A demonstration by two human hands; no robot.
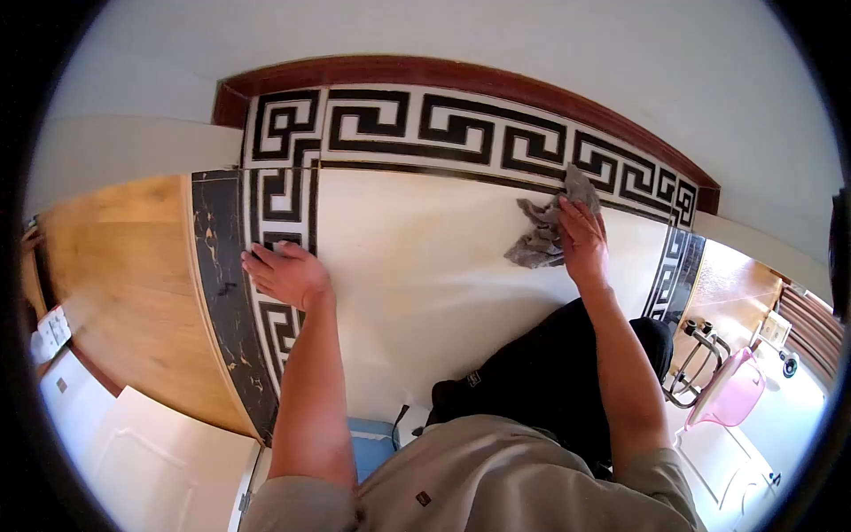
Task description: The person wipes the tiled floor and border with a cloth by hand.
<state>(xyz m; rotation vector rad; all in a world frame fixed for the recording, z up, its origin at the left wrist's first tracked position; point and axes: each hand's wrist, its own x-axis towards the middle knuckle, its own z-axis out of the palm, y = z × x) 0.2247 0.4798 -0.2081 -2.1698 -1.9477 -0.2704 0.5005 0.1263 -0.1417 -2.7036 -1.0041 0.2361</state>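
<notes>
the grey cloth (541, 244) lies crumpled on the floor (425, 239), toward the right side of its pale middle part, and its far end reaches onto the patterned border (456, 124). the right hand (583, 238) rests on the cloth, fingers reaching forward over its right part; whether they grip the cloth or only press on it, i cannot tell. the left hand (285, 270) is released and holds nothing, its palm down and fingers spread on the left run of the border, well apart from the cloth. the border is a black and white maze-like design along the far side and both flanks of the pale floor. beyond its far side runs a reddish-brown baseboard (443, 71) at the foot of the white wall (496, 35). a black marbled strip (222, 266) lies outside the left run, with a wood floor (133, 275) beyond it. the person's black trousers (541, 372) show near the right forearm. at the lower right are a pink basin (737, 390) and a metal frame (696, 368) beside it. a blue thing (372, 448), partly hidden, sits near the left forearm.
</notes>
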